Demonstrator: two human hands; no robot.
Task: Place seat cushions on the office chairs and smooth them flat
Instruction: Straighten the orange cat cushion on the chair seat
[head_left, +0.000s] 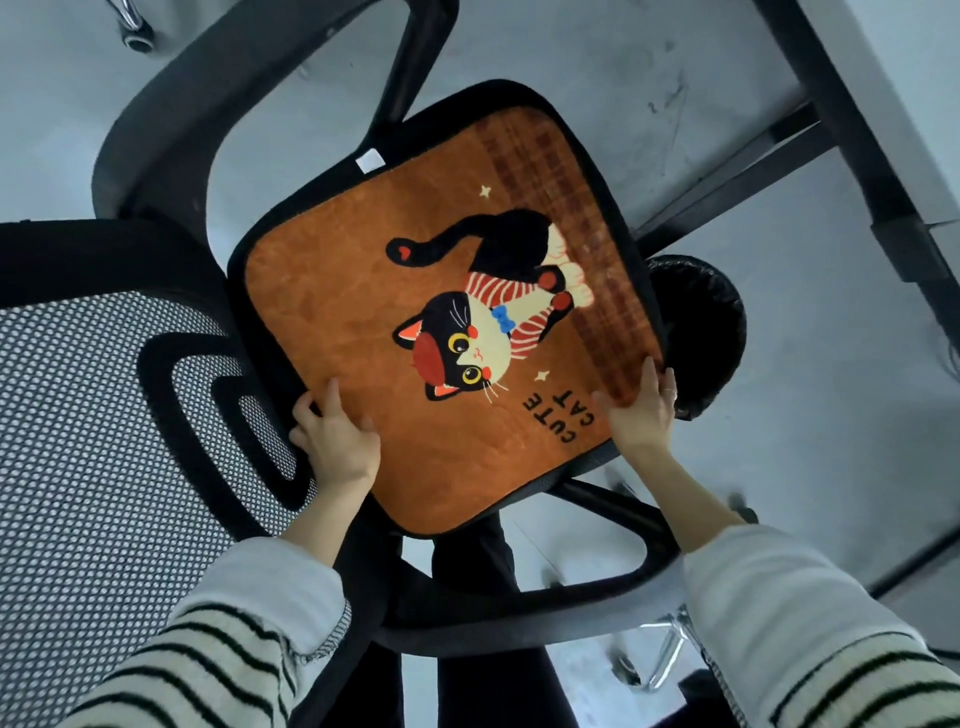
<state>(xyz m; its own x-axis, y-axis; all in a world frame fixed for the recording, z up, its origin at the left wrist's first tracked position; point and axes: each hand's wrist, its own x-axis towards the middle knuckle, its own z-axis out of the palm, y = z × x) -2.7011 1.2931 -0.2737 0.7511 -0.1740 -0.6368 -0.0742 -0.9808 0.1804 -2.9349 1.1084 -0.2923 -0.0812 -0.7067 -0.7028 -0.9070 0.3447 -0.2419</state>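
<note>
An orange seat cushion (363, 291) with a black border and a cartoon cat labelled "CUTE CAT" lies over the seat of a black office chair (171, 156). My left hand (337, 441) grips the cushion's near left edge, fingers curled under it beside the mesh backrest (78, 415). My right hand (641, 410) holds the near right corner, thumb on top and fingers wrapped around the edge. A white tag (370, 159) shows at the cushion's far edge. The chair's seat is hidden under the cushion.
A black armrest (597, 587) curves below the cushion. A round black bin (711, 322) stands right of the chair. Black desk legs (852, 130) run at the upper right. Chrome chair feet (665, 660) sit on the grey floor.
</note>
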